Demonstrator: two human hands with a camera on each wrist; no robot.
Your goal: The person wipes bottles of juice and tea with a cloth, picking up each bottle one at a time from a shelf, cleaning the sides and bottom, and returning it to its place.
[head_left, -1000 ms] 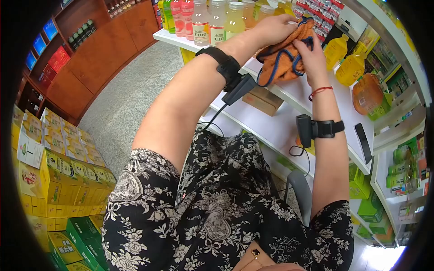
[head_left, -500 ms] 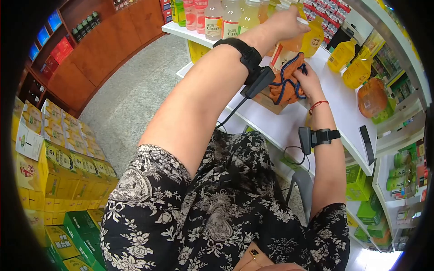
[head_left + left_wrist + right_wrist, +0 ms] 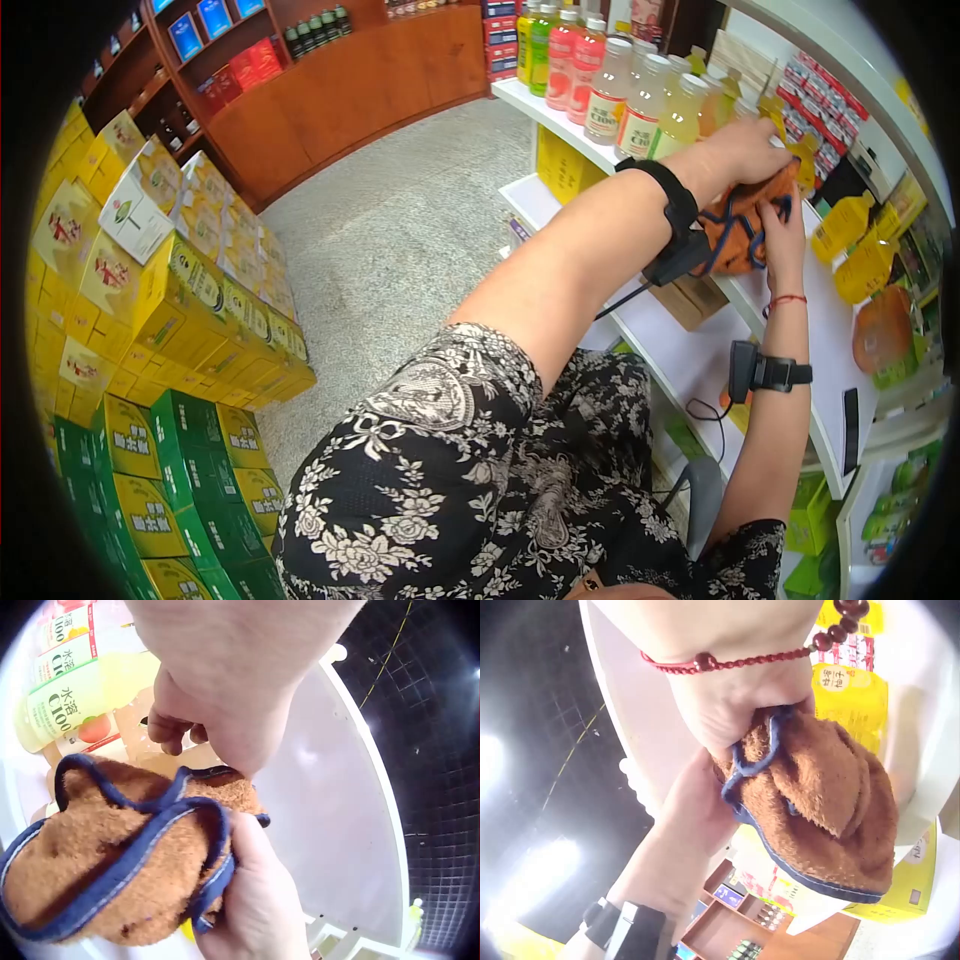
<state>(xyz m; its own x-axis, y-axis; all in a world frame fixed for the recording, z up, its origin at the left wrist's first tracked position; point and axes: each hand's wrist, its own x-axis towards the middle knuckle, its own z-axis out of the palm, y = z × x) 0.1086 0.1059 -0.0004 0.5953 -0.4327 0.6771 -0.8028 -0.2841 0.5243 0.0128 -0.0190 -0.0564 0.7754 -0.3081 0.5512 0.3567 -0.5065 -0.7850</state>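
Note:
My left hand (image 3: 745,158) grips a drink bottle at its top, where a bit of white cap (image 3: 777,143) shows beside the fingers. A brown-orange cloth (image 3: 735,232) with navy edging covers most of that bottle. Below the left hand, my right hand (image 3: 786,238) holds the cloth bunched, thumb pressed on it. The left wrist view has the left fingers (image 3: 174,735) curled above the cloth (image 3: 127,847), with the right hand (image 3: 259,900) at its lower edge. In the right wrist view the cloth (image 3: 817,795) hangs in folds between both hands.
Bottled drinks (image 3: 640,125) line the white shelf to the left of the hands. Yellow jugs (image 3: 843,228) and a large amber container (image 3: 880,330) stand on the right. A cardboard box (image 3: 690,300) sits on the shelf below. Stacked yellow cartons (image 3: 205,310) fill the left side.
The head view has turned left. Half a second ago the bottle's label showed above the cloth as the left hand held it up; now the hands are closer together and cloth covers it.

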